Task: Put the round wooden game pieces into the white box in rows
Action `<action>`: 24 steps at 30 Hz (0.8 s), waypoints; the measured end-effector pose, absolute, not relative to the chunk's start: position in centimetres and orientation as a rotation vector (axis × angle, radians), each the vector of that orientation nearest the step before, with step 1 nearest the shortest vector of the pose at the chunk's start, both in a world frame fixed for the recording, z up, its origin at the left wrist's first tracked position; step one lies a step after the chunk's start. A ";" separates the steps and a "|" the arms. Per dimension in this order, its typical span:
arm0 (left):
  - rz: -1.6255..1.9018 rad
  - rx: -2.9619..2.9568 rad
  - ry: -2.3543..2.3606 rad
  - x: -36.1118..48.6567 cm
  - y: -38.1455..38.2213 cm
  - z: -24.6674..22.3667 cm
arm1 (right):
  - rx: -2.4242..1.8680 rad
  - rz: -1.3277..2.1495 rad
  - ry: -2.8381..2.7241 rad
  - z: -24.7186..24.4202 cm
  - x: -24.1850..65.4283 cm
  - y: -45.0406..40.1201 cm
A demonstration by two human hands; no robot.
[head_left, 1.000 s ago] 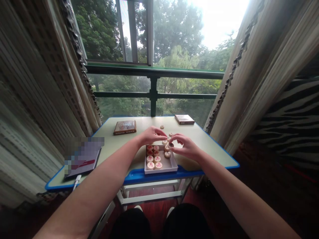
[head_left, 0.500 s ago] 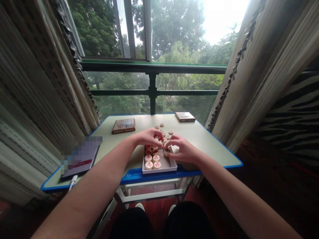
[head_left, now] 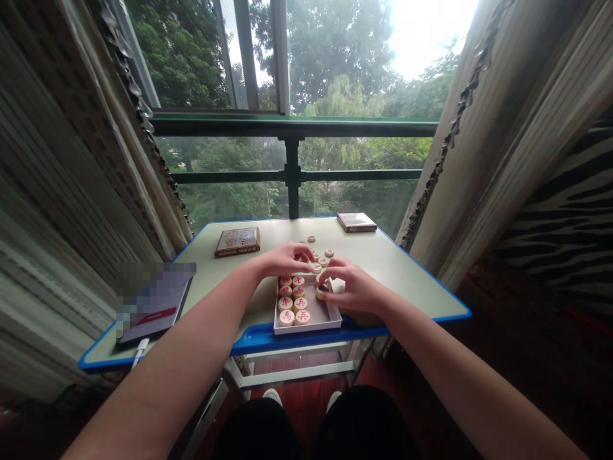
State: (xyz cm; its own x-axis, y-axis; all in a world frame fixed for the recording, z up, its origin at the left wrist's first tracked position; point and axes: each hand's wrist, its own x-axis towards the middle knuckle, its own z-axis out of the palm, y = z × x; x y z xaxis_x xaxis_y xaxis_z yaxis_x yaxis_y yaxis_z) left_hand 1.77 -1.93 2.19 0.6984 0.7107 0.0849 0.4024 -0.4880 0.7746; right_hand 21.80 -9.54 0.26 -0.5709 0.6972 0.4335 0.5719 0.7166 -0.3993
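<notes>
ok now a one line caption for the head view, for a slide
Left hand beside loose round pieces, right hand touching a piece in a white box, near red-marked pieces.

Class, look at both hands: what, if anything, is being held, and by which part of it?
The right hand has its fingers on the rim of a round piece in the box. Whether the left hand holds anything cannot be told.
</notes>
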 end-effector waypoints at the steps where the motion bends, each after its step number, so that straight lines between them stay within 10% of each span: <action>1: 0.563 2.111 0.865 1.7 -1.9 2.2 | -0.960 0.282 -2.347 0.3 21.8 -9.5; 15: 1.343 1.773 1.154 0.7 1.7 0.7 | -1.257 0.361 -2.024 2.1 22.1 -6.9; 24: 1.003 1.843 1.279 0.9 3.8 -2.5 | -1.699 0.299 -2.127 2.9 21.3 0.3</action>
State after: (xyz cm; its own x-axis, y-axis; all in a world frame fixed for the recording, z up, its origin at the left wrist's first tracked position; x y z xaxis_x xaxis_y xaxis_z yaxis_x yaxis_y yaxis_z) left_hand 0.86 3.83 -2.53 0.2233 0.9509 0.2142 0.4350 -0.2939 0.8511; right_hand 21.32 0.28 2.89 -0.1810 0.9678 0.1747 0.8823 0.2383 -0.4059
